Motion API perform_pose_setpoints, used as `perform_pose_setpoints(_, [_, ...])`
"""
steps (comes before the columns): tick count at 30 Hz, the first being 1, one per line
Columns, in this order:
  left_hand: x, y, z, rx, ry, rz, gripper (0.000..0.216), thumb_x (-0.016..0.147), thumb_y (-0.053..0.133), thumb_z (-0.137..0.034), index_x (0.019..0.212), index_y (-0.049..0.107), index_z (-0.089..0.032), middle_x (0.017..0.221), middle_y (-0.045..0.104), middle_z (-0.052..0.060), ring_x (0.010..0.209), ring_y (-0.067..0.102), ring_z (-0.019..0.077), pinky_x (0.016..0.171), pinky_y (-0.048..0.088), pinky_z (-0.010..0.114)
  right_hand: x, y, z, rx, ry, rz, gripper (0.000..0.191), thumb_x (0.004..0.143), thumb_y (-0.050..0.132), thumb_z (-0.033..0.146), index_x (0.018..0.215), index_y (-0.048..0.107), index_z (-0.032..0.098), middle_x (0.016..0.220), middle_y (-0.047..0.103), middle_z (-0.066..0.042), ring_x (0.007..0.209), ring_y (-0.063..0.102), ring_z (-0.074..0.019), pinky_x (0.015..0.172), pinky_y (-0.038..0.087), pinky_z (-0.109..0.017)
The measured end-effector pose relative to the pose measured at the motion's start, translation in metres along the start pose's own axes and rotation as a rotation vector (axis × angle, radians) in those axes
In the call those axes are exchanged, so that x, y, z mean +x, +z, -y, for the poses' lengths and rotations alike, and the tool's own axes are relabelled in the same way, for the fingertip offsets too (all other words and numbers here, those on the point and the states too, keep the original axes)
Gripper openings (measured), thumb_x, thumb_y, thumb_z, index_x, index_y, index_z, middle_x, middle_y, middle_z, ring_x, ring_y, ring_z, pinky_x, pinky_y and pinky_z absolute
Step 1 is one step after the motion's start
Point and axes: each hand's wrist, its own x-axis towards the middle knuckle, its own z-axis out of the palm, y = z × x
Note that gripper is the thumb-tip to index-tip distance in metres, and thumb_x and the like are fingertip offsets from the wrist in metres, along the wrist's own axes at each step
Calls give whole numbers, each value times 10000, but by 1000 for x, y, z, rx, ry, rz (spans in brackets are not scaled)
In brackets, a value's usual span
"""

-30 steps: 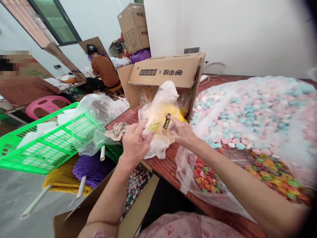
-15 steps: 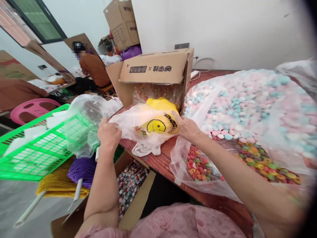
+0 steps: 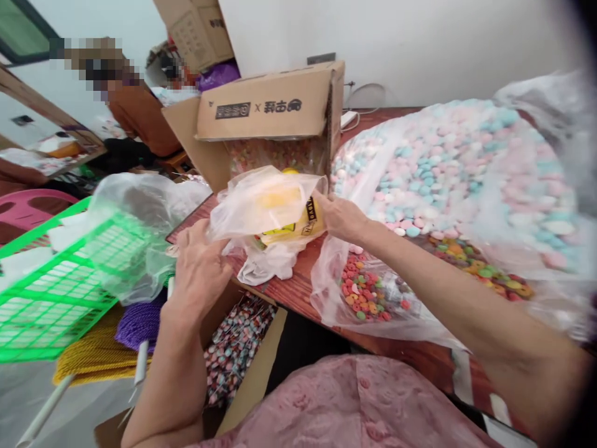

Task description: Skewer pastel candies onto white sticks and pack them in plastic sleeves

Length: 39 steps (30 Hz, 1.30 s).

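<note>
A clear plastic bag (image 3: 252, 202) lies puffed up in front of the carton, partly covering a yellow printed package (image 3: 308, 218) with black lettering. My right hand (image 3: 342, 216) pinches the plastic bag at its right edge, beside the package. At the bag's left side is my left hand (image 3: 200, 264), its fingers apart and slightly bent; whether they touch the plastic is hard to make out. Beneath the bag, a crumpled white cloth (image 3: 265, 264) rests on the red-brown table (image 3: 301, 289).
Behind stands an open carton (image 3: 263, 106). To the right spread a big bag of pastel candies (image 3: 429, 168) and a bag of colourful rings (image 3: 368, 289). At left are a green basket (image 3: 56, 298), purple cord (image 3: 140, 323) and yellow cord (image 3: 88, 354). Below sits a box of small candies (image 3: 240, 348).
My left hand has loosened from a fist and moved down. The plastic bag now covers more of the yellow package, hiding most of its smiling face. The whole view has shifted.
</note>
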Motion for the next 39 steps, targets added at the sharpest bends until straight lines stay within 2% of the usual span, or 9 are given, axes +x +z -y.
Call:
perform_pose_setpoints(5, [-36,-15,-52,-253,103,-387,446,727,644,-61,1116,666,-279,1471,437,62,1225,527,312,962,505,505,-60,-28,-12,251,-199,-512,331,899,470,169,1195,616,198,1101,639,-112,1050,592,-199,912,503,-342])
perform_pose_setpoints(6, [-43,-17,-72,-409,154,-382,465,731,653,-50,1130,646,-288,1421,495,51,1077,616,246,889,553,449,-78,-31,-17,319,-156,-617,270,909,484,192,1125,643,221,1075,651,-95,1036,602,-192,910,507,-341])
perform_pose_setpoints(9, [-49,-1,-138,-871,389,-36,319,828,575,-71,1102,630,-225,1090,687,46,953,666,158,828,576,280,-132,-21,-30,492,119,-726,156,911,534,261,988,668,236,991,673,-66,958,633,-198,873,526,-370])
perform_pose_setpoints(13, [-29,42,-195,-733,352,366,217,893,472,-111,1056,611,-139,1061,672,121,1014,651,209,909,541,357,-182,19,-41,557,163,-451,170,879,586,320,976,685,222,960,707,-64,901,669,-213,817,558,-391])
perform_pose_setpoints(17, [-28,51,-201,-470,280,688,265,862,548,-185,1116,580,-116,1146,626,160,1058,624,280,928,515,439,-186,41,-34,424,54,-119,421,910,535,401,1268,606,192,1326,588,-142,1238,536,-289,1044,434,-512])
perform_pose_setpoints(23, [-56,32,-181,-443,297,744,490,852,586,-249,1328,492,-182,1206,604,113,1105,596,274,936,503,416,-160,25,-39,412,-89,128,601,847,597,535,1337,564,189,1465,441,-173,1349,408,-336,1095,358,-538])
perform_pose_setpoints(29, [-62,39,-183,-460,347,715,252,923,501,-287,1125,604,-177,1094,636,97,1020,616,240,880,511,368,-186,13,-76,334,62,35,223,863,589,385,947,733,237,953,687,-73,961,608,-263,894,460,-464])
perform_pose_setpoints(34, [-53,47,-202,-420,358,701,205,926,488,-289,1006,633,-167,1023,658,102,948,641,247,829,523,375,-203,18,-57,27,95,104,303,849,627,360,1121,706,253,1091,686,-94,1017,552,-298,850,389,-461])
perform_pose_setpoints(39, [-51,54,-208,-387,387,736,208,895,466,-173,981,653,-147,983,673,116,933,652,250,825,528,379,-194,23,-58,220,141,109,234,832,637,301,1041,723,240,983,711,-66,949,569,-251,811,399,-385])
